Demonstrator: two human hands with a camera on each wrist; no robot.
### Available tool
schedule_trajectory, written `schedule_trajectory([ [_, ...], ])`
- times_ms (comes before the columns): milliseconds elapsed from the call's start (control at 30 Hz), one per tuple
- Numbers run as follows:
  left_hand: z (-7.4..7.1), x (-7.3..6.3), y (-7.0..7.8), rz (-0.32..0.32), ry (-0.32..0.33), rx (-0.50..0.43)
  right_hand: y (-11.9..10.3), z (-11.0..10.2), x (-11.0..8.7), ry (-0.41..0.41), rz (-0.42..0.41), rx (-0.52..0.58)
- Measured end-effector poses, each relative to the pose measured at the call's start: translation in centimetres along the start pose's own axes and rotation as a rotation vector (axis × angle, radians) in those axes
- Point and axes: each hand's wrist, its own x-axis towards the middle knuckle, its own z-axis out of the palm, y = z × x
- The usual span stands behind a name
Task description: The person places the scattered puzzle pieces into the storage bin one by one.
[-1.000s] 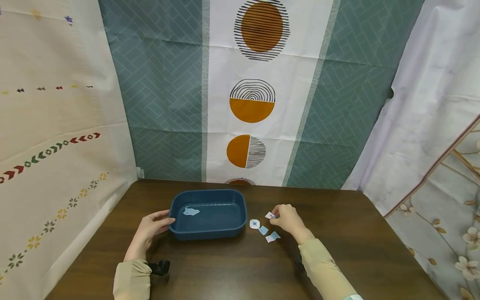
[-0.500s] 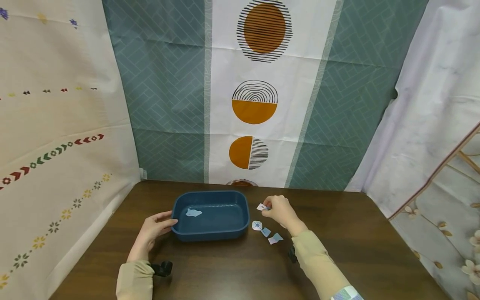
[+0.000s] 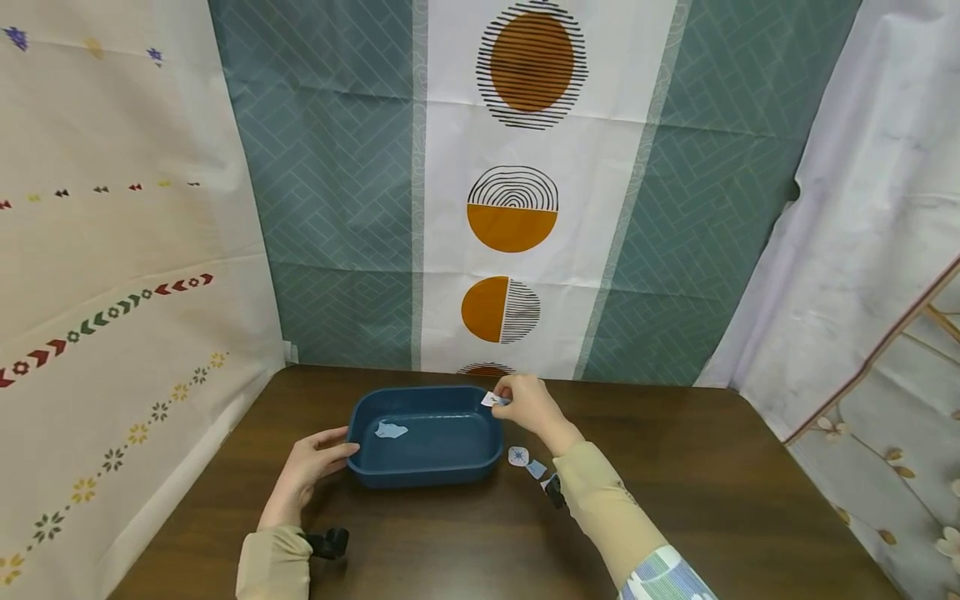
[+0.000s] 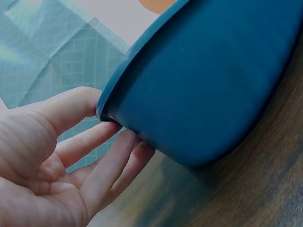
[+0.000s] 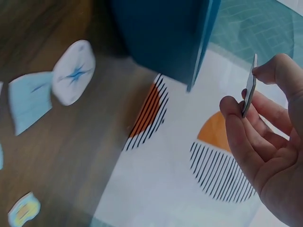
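Observation:
A dark blue oblong tray (image 3: 427, 477) stands on the table, a pale blue irregular flat piece (image 3: 391, 429) lying inside at its left. At the tray's left end my left hand (image 3: 311, 467) grips the rim, thumb on top and fingers against the outer wall (image 4: 189, 94). Over the back right corner, my right hand (image 3: 532, 408) pinches a thin, small white-and-blue printed piece (image 3: 491, 399) between thumb and fingers. In the right wrist view that piece (image 5: 249, 87) shows edge-on, held above the rim.
Right of the tray lie a white piece with a blue compass star (image 3: 518, 456) and a light blue piece (image 3: 537, 468). A small yellow-marked piece (image 5: 23, 211) shows in the right wrist view. Patterned cloths (image 3: 337, 208) hang behind the table (image 3: 420, 542) and at both sides.
My right hand has lifted its printed piece from beside the other pieces and carried it left and back, over the tray's corner. The left hand stays at the tray's left end.

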Motion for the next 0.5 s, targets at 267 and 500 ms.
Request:
schedule_trajectory([
  [267,-0.2,-0.2,0.0,0.010,0.016,-0.012,-2.1,1.1,2.2,-0.015,-0.049,0.023],
  [500,0.2,-0.3,-0.2,0.008,0.024,-0.024,-3.4,2.6,2.9,-0.057,-0.060,0.023],
])
